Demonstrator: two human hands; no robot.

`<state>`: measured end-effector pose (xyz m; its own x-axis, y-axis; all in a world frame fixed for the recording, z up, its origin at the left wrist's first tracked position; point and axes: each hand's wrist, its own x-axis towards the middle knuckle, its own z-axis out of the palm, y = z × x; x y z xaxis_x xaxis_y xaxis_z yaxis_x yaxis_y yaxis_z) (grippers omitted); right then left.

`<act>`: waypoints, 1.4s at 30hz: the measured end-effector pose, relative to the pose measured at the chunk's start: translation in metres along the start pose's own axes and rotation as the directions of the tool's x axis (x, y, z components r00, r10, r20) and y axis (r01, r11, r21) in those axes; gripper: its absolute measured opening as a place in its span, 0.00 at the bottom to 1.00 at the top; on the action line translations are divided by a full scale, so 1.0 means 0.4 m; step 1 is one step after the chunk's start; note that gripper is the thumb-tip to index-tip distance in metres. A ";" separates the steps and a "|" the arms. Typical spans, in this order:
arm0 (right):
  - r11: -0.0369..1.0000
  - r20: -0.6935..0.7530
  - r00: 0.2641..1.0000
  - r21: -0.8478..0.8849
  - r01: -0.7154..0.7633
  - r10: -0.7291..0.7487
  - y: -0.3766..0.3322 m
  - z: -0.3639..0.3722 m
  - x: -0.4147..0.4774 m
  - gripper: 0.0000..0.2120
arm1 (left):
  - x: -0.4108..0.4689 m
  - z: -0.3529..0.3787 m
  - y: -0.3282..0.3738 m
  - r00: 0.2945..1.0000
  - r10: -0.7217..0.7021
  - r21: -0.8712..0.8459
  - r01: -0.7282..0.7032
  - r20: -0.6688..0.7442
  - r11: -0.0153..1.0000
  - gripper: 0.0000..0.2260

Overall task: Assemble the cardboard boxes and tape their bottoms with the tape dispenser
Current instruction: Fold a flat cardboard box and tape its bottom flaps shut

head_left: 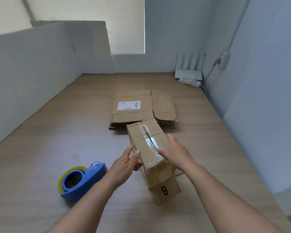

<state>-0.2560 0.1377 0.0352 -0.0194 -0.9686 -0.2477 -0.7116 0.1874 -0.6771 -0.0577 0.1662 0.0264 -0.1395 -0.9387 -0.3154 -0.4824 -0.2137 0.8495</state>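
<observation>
Cardboard, and small: the box (139,140) is tilted between both hands just in front of the stack (133,108) of flat boxes, its bottom turned up. Whether its low end, the flap marked 8, rests on the table (40,157) cannot be told. Clear tape (152,143) runs along the bottom seam, wrinkled, with a dark slit showing where the two flaps do not quite meet.

The left hand (124,163) grips the near left edge, thumb on top and fingers curled against the side. The right hand (177,151) holds the right side, thumb laid on the tape and fingers along the wall. The dispenser (84,179) lies on the table to the left, apart from both hands.

The step appears to be pressing the tape home. To do it well, the left hand should brace the box so that it cannot twist, while the right thumb slides along the seam from one end to the other, flattening creases outward. The tape ends need folding over the edges and rubbing onto the walls, or they may lift. Squeezing the flaps together first would likely close the slit; if it gapes, a second strip seems wise.
</observation>
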 end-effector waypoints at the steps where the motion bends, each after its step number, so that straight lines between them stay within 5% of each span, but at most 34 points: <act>1: 0.999 0.034 0.999 -0.035 0.006 -0.004 0.011 -0.019 0.002 0.35 | 0.000 0.008 0.006 1.000 0.010 0.007 -0.010 -0.011 1.000 0.29; 6: 0.989 0.245 0.968 -0.123 0.079 -0.047 0.075 -0.099 0.000 0.36 | 0.042 0.022 0.031 0.952 0.003 0.117 0.034 -0.306 0.993 0.31; 11: 0.978 0.328 0.941 -0.150 0.142 -0.086 0.112 -0.153 0.022 0.35 | 0.070 0.059 0.052 0.965 -0.109 0.182 0.154 -0.237 0.971 0.36; 15: 0.907 -0.033 0.989 -0.403 0.119 -0.144 0.132 -0.173 0.049 0.33 | 0.078 0.095 0.072 0.927 -0.225 0.239 0.302 -0.301 0.923 0.42; 21: 0.960 -0.531 0.827 -0.276 0.038 -0.186 0.153 -0.135 0.032 0.14 | 0.065 0.142 0.071 0.870 -0.388 -0.029 0.399 -0.304 0.917 0.48; 24: 0.958 -0.334 0.934 -0.284 0.028 -0.126 0.145 -0.090 0.011 0.16 | 0.056 0.134 0.068 0.851 -0.438 -0.166 0.406 -0.291 0.899 0.41; 28: 0.994 -0.047 0.993 -0.004 0.106 -0.106 0.130 -0.025 0.005 0.17 | 0.027 0.117 0.080 0.905 -0.349 0.070 0.376 -0.243 0.924 0.22; 34: 0.973 0.048 0.987 0.179 0.144 -0.155 0.080 0.016 0.011 0.45 | 0.018 0.105 0.039 0.948 -0.238 0.056 0.255 -0.213 0.965 0.21; 39: 0.971 0.057 0.995 0.227 0.072 -0.087 0.066 0.029 0.019 0.47 | 0.030 0.080 0.013 0.972 -0.156 0.117 0.178 -0.173 0.977 0.23; 42: 0.965 0.083 0.995 0.262 0.026 -0.049 0.056 0.019 0.017 0.46 | 0.017 0.022 -0.031 0.956 -0.068 0.188 0.125 -0.286 0.974 0.23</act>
<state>-0.2667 0.1364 0.0132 0.0741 -0.9598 -0.2706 -0.5030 0.1983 -0.8412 -0.0603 0.1650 0.0101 0.1469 -0.9601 -0.2381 -0.6497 -0.2751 0.7087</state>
